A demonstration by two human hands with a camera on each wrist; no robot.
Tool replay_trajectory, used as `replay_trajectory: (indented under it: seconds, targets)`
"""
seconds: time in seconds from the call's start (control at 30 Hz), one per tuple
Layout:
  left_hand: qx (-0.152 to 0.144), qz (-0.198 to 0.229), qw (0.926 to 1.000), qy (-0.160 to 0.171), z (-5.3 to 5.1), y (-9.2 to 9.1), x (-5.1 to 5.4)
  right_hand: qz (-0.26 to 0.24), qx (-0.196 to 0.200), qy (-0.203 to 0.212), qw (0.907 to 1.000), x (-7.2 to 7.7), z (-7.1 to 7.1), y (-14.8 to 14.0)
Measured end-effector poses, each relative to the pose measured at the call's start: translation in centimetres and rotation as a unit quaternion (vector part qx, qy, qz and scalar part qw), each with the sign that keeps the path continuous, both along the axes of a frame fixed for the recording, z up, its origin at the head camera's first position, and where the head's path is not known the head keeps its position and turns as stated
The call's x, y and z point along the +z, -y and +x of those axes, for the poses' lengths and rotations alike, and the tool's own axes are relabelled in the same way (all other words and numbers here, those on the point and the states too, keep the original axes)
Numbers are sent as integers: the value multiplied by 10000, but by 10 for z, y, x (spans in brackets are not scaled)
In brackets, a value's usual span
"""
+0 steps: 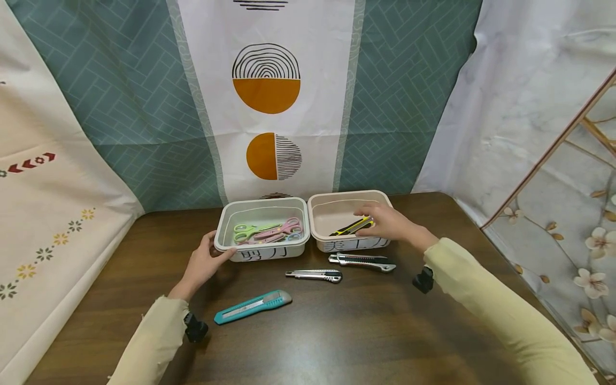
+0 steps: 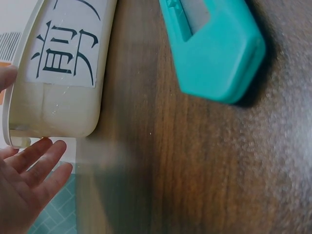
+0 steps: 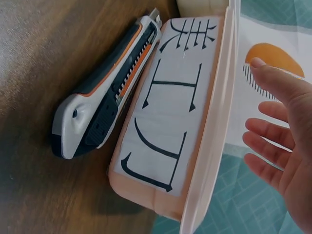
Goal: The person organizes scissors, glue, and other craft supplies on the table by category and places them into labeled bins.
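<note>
My left hand (image 1: 198,270) holds the near left corner of a whitish plastic bin (image 1: 300,249), thumb on the front rim and fingers along its side. Green scissors (image 1: 244,233) and pink scissors (image 1: 291,225) lie inside. Above the pinkish bin (image 1: 332,210) beside it hovers my right hand (image 1: 391,223), fingers spread and holding nothing in the right wrist view. Yellow-and-black utility knives (image 1: 353,226) rest in that bin, partly hidden. On the table are a teal utility knife (image 1: 252,307), a slim silver one (image 1: 315,275) and a white-and-black one (image 3: 109,90) with orange trim.
Both bins stand side by side on the brown wooden table (image 1: 337,331), with paper labels on their fronts. A patterned curtain (image 1: 404,107) hangs behind the table. Light cloths cover the left and right sides.
</note>
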State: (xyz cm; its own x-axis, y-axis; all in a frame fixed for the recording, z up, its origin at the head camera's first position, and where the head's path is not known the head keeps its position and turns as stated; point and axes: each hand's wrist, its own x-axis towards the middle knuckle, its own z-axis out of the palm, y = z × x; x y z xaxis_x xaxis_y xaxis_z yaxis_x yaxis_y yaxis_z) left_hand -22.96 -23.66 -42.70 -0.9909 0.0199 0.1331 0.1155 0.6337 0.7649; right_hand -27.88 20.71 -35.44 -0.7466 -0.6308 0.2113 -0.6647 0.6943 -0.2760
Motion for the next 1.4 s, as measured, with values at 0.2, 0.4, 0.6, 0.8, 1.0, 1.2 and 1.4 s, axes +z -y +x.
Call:
replay_trajectory:
  seconds: [0.2,0.4,0.6,0.8,1.0,1.2,1.4]
  targets:
    - [5,49,10000,-27,0,0,-1,-206,147,-1,9997,3,12,2]
    - [-12,43,10000,-17,0,0,-1,-428,340,79,9985,1,20,2]
    - [14,24,10000,-21,0,0,-1,-606,461,69,9971,-5,27,0]
    - [4,11,10000,-63,-1,0,-1,-729,437,232,9961,-9,34,-3]
    - [-10,22,10000,-77,0,0,-2,-564,412,108,9975,-19,39,-7]
    - [-23,31,10000,-61,1,0,-2,-450,225,315,9982,-31,46,-14]
    - [-11,48,10000,-61,1,0,-2,-303,7,364,9989,-46,49,-22]
